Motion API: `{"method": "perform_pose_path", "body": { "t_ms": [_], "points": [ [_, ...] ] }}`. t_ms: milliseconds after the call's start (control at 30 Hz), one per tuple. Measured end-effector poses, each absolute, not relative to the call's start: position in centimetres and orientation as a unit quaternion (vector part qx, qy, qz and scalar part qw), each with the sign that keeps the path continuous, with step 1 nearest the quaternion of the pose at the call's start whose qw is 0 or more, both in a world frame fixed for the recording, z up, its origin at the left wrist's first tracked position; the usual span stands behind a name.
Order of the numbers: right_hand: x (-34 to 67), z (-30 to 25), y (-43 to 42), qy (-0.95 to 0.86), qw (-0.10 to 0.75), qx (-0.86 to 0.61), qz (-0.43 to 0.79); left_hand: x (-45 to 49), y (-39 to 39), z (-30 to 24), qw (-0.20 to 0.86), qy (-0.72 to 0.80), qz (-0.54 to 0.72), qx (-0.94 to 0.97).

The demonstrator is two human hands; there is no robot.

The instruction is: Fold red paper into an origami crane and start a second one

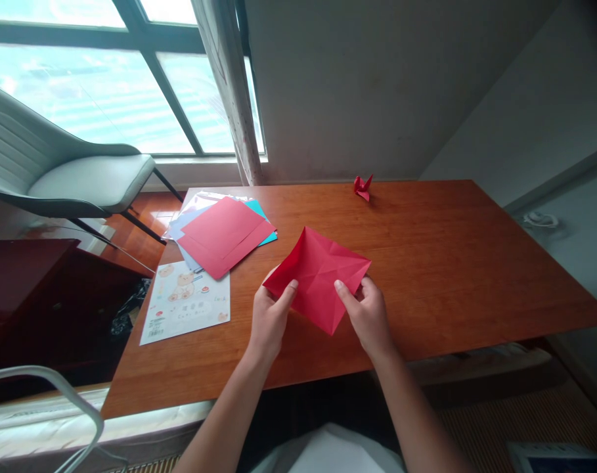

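A square sheet of red origami paper, marked with crossing creases, is held between my two hands above the front part of the table. My left hand grips its left corner, thumb on top and fingers hidden beneath. On the opposite side, my right hand pinches the right edge the same way. One corner of the paper points toward me and another points away. Near the back edge of the table stands a small folded red paper bird.
On the wooden table, several coloured sheets are stacked at the back left, red on top. A white printed card with a bear drawing lies in front of them. A pale chair stands left by the window.
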State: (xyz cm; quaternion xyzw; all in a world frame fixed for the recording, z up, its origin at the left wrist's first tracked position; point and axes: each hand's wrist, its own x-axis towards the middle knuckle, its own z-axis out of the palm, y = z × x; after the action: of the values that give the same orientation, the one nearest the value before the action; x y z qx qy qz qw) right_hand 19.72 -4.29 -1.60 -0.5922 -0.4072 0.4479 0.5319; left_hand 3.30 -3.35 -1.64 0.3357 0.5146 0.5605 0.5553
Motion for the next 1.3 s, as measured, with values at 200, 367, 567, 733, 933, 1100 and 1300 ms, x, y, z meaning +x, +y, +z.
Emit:
{"method": "perform_pose_path", "body": {
  "t_ms": [200,367,567,733,933,1100,1300],
  "points": [
    [20.4,-1.3,-3.9,-0.419,0.556,-0.555,0.455,2.6,-3.4,-1.7,0.572,0.509,0.555,0.325],
    [20.9,-2.1,-3.6,-0.414,0.558,-0.570,0.439,2.2,-3.5,-1.4,0.564,0.499,0.545,0.368],
    [21.1,-2.3,-3.3,-0.324,0.588,-0.510,0.539,1.7,-3.5,-1.3,0.599,0.500,0.533,0.326],
    [20.9,-1.5,-3.3,-0.278,0.587,-0.476,0.593,1.8,-3.4,-0.8,0.614,0.498,0.538,0.293],
    [21.0,-1.8,-3.3,-0.299,0.592,-0.490,0.566,1.6,-3.6,-0.3,0.624,0.496,0.532,0.286],
    [21.6,-2.2,-3.2,-0.319,0.602,-0.512,0.523,0.9,-3.9,-1.0,0.620,0.483,0.539,0.303],
    [22.5,-2.5,-3.3,-0.336,0.613,-0.501,0.510,0.7,-4.1,-1.0,0.557,0.536,0.525,0.357]
  ]
}}
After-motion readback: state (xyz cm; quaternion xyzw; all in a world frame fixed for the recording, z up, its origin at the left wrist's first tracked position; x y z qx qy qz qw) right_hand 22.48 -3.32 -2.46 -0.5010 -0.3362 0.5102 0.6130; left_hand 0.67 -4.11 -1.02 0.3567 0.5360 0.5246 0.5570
